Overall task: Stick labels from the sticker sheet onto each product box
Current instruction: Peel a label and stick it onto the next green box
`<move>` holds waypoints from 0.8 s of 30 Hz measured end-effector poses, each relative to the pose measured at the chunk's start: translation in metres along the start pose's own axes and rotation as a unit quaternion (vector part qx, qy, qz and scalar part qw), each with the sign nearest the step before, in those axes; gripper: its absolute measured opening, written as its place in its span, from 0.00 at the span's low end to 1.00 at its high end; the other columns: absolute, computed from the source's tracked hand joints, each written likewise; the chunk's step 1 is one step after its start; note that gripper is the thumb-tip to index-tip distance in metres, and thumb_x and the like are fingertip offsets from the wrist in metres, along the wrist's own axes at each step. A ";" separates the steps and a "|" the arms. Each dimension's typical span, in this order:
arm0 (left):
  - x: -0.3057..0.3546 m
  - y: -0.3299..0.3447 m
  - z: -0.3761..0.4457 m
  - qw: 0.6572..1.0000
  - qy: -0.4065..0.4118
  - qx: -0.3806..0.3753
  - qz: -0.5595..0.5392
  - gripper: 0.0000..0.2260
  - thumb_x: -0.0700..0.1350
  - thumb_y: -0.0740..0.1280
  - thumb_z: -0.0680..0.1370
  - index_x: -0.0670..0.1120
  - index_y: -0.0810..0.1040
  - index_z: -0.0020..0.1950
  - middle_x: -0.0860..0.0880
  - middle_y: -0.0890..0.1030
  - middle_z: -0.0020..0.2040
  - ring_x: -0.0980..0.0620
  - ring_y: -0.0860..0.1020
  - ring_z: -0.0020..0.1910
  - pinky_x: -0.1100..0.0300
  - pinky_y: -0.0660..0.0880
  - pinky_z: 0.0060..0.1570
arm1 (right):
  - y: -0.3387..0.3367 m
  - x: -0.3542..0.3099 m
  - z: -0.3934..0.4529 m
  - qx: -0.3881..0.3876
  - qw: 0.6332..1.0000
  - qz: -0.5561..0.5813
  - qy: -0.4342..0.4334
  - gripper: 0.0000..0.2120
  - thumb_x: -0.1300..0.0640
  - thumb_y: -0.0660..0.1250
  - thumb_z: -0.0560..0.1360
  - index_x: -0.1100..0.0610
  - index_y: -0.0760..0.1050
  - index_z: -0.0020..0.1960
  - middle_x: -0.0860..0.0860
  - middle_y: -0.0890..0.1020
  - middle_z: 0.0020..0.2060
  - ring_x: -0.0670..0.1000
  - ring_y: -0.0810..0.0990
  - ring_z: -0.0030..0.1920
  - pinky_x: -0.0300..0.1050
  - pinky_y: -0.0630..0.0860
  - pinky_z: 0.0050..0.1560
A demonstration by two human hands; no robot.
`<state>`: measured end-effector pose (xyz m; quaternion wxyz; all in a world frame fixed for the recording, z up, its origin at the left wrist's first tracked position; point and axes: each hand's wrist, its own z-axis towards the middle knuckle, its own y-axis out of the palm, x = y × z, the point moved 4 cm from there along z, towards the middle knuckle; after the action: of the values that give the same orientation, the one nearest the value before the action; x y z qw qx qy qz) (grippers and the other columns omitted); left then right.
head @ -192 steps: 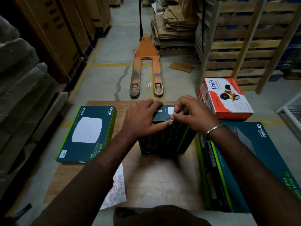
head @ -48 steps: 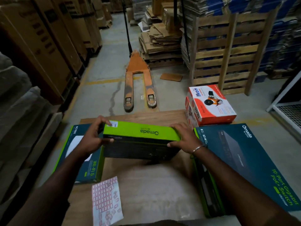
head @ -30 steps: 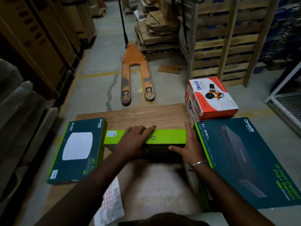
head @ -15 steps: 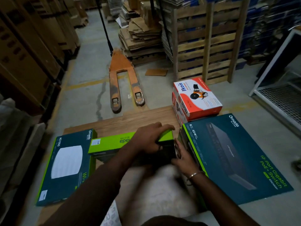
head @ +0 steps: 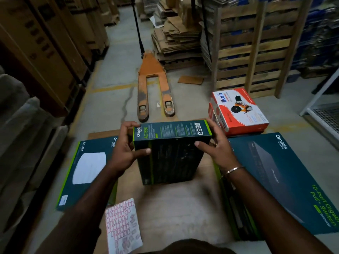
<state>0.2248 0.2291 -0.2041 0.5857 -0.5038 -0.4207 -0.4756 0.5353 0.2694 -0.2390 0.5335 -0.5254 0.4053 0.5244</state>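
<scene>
A dark teal Omada AC1350 box (head: 170, 153) stands upright on its end in the middle of the wooden table (head: 183, 208). My left hand (head: 126, 151) grips its left upper corner, thumb on the near face. My right hand (head: 214, 145) grips the right upper corner the same way. The sticker sheet (head: 122, 226), white with red-bordered labels, lies flat on the table near me, left of centre. A second AC1350 box (head: 88, 171) lies flat at the left with a small white label at its near corner.
A large Omada switch box (head: 284, 180) lies on a stack at the right. Red and white Ikon boxes (head: 238, 110) are stacked behind it. An orange pallet jack (head: 154, 85) stands on the floor beyond the table, wooden pallets at the back right.
The box lay on its side with the green edge up; both hands have turned it and stood it upright on its end. The view has shifted a little.
</scene>
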 end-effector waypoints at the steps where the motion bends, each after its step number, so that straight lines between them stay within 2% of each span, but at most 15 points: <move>1: -0.006 -0.001 -0.005 1.000 -0.007 0.012 0.000 0.34 0.41 0.83 0.65 0.59 0.70 0.63 0.48 0.79 0.63 0.44 0.80 0.64 0.47 0.81 0.60 | 0.002 -0.003 0.001 -0.009 1.000 -0.005 -0.006 0.37 0.70 0.74 0.74 0.52 0.66 0.78 0.36 0.76 0.66 0.35 0.76 0.66 0.33 0.74 0.65; 4: -0.018 0.002 -0.017 0.999 -0.013 0.038 0.000 0.36 0.37 0.83 0.66 0.57 0.69 0.65 0.44 0.77 0.68 0.43 0.78 0.69 0.50 0.80 0.63 | 0.005 -0.010 0.001 -0.023 0.999 -0.035 -0.027 0.37 0.67 0.75 0.75 0.53 0.64 0.80 0.29 0.74 0.67 0.36 0.72 0.70 0.34 0.72 0.68; 8: -0.019 0.005 -0.018 0.999 0.002 0.047 0.018 0.36 0.39 0.82 0.67 0.51 0.68 0.68 0.44 0.76 0.70 0.46 0.77 0.70 0.45 0.76 0.69 | 0.006 -0.012 -0.002 -0.021 0.999 -0.026 -0.037 0.37 0.69 0.73 0.76 0.54 0.63 0.80 0.31 0.71 0.69 0.33 0.72 0.69 0.32 0.72 0.66; 10: -0.019 0.005 -0.019 0.998 0.004 0.053 0.025 0.36 0.41 0.81 0.68 0.50 0.67 0.70 0.44 0.76 0.70 0.47 0.77 0.70 0.44 0.76 0.69 | 0.008 -0.013 -0.005 -0.020 0.999 -0.031 -0.039 0.37 0.69 0.72 0.77 0.54 0.62 0.80 0.26 0.72 0.67 0.33 0.72 0.69 0.34 0.72 0.68; 12: -0.021 0.005 -0.021 0.998 0.004 0.059 0.030 0.36 0.38 0.81 0.69 0.49 0.67 0.72 0.45 0.76 0.70 0.48 0.77 0.70 0.43 0.76 0.70 | 0.009 -0.013 -0.006 -0.020 0.999 -0.033 -0.035 0.37 0.69 0.72 0.77 0.54 0.62 0.80 0.23 0.72 0.65 0.33 0.73 0.68 0.36 0.73 0.69; 14: -0.020 0.007 -0.023 0.998 0.008 0.061 0.029 0.35 0.34 0.80 0.71 0.49 0.68 0.72 0.45 0.75 0.72 0.48 0.76 0.71 0.42 0.75 0.70 | 0.009 -0.013 -0.008 -0.016 0.999 -0.031 -0.034 0.37 0.70 0.72 0.77 0.55 0.62 0.80 0.26 0.72 0.66 0.33 0.73 0.68 0.36 0.73 0.68; 18: -0.018 0.010 -0.026 0.998 0.002 0.060 0.036 0.35 0.39 0.80 0.73 0.58 0.69 0.73 0.48 0.72 0.75 0.48 0.74 0.73 0.39 0.74 0.71 | 0.009 -0.016 -0.008 -0.020 0.999 -0.028 -0.034 0.37 0.69 0.71 0.77 0.54 0.61 0.81 0.33 0.69 0.70 0.31 0.71 0.68 0.32 0.72 0.66; 20: -0.015 0.010 -0.029 0.997 0.003 0.064 0.045 0.35 0.42 0.78 0.72 0.59 0.69 0.75 0.50 0.72 0.76 0.50 0.73 0.74 0.39 0.74 0.70 | 0.008 -0.015 -0.008 -0.022 0.999 -0.033 -0.035 0.37 0.69 0.71 0.77 0.54 0.61 0.81 0.33 0.68 0.70 0.30 0.70 0.69 0.31 0.71 0.66; 24: -0.010 0.011 -0.032 0.996 0.010 0.069 0.051 0.35 0.44 0.77 0.73 0.58 0.68 0.77 0.51 0.71 0.77 0.49 0.71 0.76 0.38 0.75 0.70 | 0.007 -0.015 -0.006 -0.029 0.998 -0.051 -0.037 0.37 0.69 0.71 0.78 0.53 0.60 0.82 0.28 0.68 0.69 0.30 0.68 0.70 0.29 0.69 0.67</move>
<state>0.2340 0.1993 -0.2207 0.6466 -0.4780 -0.4207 -0.4199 0.5271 0.2606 -0.2260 0.5586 -0.5410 0.3428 0.5270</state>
